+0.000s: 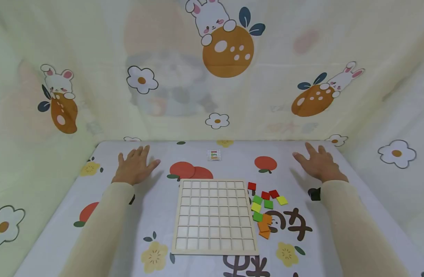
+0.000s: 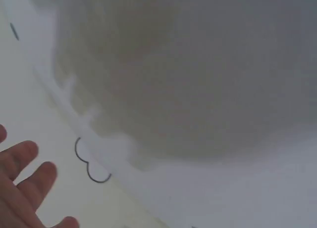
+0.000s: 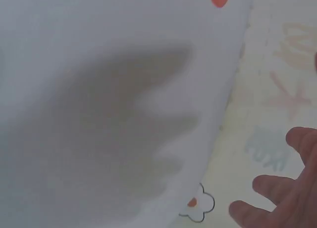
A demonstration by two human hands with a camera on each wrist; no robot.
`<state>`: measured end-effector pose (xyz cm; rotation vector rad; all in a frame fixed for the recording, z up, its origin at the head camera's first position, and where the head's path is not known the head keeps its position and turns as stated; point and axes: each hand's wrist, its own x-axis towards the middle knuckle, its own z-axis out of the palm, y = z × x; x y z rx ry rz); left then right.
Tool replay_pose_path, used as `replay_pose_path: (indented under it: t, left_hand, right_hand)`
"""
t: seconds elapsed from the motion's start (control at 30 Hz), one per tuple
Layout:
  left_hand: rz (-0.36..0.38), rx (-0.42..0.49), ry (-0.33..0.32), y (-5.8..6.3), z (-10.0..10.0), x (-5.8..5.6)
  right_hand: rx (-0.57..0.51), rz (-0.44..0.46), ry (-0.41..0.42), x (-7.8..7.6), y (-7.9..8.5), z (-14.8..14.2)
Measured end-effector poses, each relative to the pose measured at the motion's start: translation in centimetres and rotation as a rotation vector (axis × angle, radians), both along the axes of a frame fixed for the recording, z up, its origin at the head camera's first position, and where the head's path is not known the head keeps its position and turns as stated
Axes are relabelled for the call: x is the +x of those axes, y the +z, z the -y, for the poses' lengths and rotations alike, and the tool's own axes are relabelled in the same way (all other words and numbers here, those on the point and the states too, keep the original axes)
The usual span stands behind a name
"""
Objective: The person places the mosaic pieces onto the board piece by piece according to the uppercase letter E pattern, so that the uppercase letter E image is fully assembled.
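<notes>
My left hand (image 1: 134, 165) is spread over the far left of the table, holding nothing; its fingers (image 2: 38, 181) show at the lower left of the left wrist view. On the far right my right hand (image 1: 318, 163) is likewise spread, with nothing in it, and its fingers (image 3: 272, 188) appear in the right wrist view. Both cast shadows on the cloth. Between the forearms lies a pale wooden grid board (image 1: 177, 219) with square cells. Beside its right edge are loose small square tiles: red (image 1: 251, 186), green (image 1: 268, 204), yellow (image 1: 282, 200) and orange (image 1: 263, 227), some overlapping.
A small card with a coloured grid pattern (image 1: 214, 155) lies behind the board. The white tablecloth (image 1: 156, 215) carries fruit, flower and character prints. Printed curtains (image 1: 177, 100) enclose the table at the back and sides. Dark objects (image 1: 314, 194) sit by the wrists.
</notes>
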<state>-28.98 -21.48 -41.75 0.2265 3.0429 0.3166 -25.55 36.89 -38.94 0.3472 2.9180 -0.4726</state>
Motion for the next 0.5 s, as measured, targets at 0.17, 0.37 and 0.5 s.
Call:
replay_pose_path:
  t: [0.17,0.37,0.5]
  left_hand:
    - [0.043,0.061,-0.052,0.2,-1.2,0.7]
    - [0.113,0.255,-0.027,-0.3,-3.3,3.1]
    - [0.151,0.381,0.017,-0.5,-4.8,5.3]
  right_hand:
    - [-0.085,0.005,0.051,0.1,-0.3,-0.2]
    - [-0.176,-0.011,0.124,1.0,-0.6,2.2]
    - [-0.262,0.013,0.159,1.9,-1.1,4.1]
